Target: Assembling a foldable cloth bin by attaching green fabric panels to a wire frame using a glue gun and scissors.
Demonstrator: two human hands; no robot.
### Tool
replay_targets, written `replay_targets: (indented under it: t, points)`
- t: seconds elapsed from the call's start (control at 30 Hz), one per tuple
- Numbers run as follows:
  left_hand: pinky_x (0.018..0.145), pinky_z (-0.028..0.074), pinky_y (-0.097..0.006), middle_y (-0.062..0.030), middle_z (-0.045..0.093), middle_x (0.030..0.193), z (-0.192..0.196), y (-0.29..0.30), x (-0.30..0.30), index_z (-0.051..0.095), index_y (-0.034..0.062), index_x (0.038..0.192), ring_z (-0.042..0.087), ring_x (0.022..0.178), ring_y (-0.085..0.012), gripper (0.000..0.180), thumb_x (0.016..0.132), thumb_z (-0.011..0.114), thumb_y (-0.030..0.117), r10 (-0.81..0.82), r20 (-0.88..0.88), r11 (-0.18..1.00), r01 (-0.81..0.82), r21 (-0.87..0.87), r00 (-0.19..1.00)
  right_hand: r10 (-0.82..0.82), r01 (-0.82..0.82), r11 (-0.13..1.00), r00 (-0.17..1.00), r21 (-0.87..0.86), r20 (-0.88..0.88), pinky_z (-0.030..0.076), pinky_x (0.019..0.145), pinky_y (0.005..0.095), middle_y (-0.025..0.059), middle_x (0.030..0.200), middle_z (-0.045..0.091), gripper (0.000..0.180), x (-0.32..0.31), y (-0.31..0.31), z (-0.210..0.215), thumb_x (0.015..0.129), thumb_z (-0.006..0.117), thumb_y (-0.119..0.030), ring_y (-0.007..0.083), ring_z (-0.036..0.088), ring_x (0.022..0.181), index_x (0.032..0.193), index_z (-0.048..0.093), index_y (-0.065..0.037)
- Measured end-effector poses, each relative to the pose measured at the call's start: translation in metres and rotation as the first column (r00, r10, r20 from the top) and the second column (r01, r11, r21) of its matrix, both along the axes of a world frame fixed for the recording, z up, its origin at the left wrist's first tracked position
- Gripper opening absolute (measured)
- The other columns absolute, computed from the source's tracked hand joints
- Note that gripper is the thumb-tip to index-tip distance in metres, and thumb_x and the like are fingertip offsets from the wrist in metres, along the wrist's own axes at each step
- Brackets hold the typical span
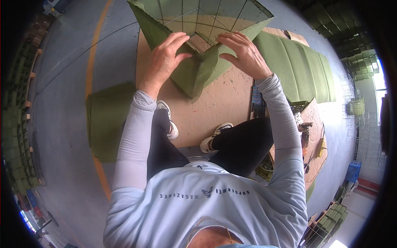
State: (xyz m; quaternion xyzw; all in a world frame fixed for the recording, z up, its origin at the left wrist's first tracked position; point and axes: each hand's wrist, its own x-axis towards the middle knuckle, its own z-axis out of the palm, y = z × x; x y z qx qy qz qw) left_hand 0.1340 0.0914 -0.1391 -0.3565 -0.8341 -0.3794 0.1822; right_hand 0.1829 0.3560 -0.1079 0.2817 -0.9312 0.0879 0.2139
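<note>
Green felt covers a wire frame (206, 25) that stands at twelve o'clock, right in front of the person. The frame is made of thin metal wires in a grid, and the green felt cover (194, 72) wraps around its near corner. That corner points down toward six o'clock.

The left hand (163, 62) lies flat on the left side of the corner, at about eleven o'clock. Its fingers are spread and press on the felt. The right hand (244, 53) lies flat on the right side, at about one o'clock. Its fingers are spread too and touch the top edge of the felt. Neither hand pinches anything.

The frame sits on a brown cardboard sheet (223, 103) on the grey floor (66, 103). A long green padded mat (302, 66) lies at two o'clock, just beside the frame. A pile of folded green felt (105, 120) lies at nine o'clock on the floor. A yellow line (93, 49) runs across the floor at ten o'clock.

The person sits low. Two white shoes (213, 136) rest on the cardboard near the middle. Small tools (308, 136) lie at three o'clock.
</note>
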Motion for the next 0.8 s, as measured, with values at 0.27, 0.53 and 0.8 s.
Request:
replay_targets:
  t: [0.27, 0.53, 0.8]
  points:
    - [0.083, 0.055, -0.038, -0.0068, 0.065, 0.108, 0.003, 0.009, 0.009, 0.065, 0.0032, 0.110, 0.065, 0.096, -0.0281, 0.042, 0.071, 0.081, 0.007, -0.085, -0.073, 0.996, 0.084, -0.020, 0.994, 0.063, -0.060, 0.996, 0.996, -0.059, 0.061, 0.050, 0.084, 0.0420, 0.0113, 0.092, 0.065, 0.030, 0.018, -0.019, 0.007, 0.074, 0.077, -0.014, 0.0330, 0.062, 0.093, 0.094, 0.058, -0.001]
    - [0.060, 0.054, -0.032, -0.0073, 0.065, 0.098, 0.010, 0.033, 0.095, 0.068, -0.0016, 0.108, 0.063, 0.075, -0.0199, 0.040, 0.069, 0.076, 0.002, -0.344, -0.217, 0.932, 0.305, -0.194, 0.914, 0.012, 0.000, 0.999, 0.933, -0.033, 0.358, 0.046, 0.106, 0.0438, 0.0172, 0.121, 0.066, 0.050, 0.132, 0.017, 0.024, 0.073, 0.078, -0.016, 0.0349, 0.061, 0.115, 0.117, 0.062, 0.002]
    - [0.052, 0.049, -0.026, -0.0073, 0.067, 0.097, -0.003, 0.061, 0.142, 0.073, -0.0010, 0.101, 0.059, 0.063, -0.0134, 0.030, 0.071, 0.071, 0.002, -0.481, -0.266, 0.867, 0.408, -0.286, 0.835, -0.324, 0.607, 0.669, 0.757, -0.429, 0.567, 0.049, 0.096, 0.0372, 0.0153, 0.122, 0.067, 0.044, 0.202, 0.032, 0.006, 0.083, 0.073, -0.005, 0.0306, 0.064, 0.114, 0.124, 0.060, 0.001]
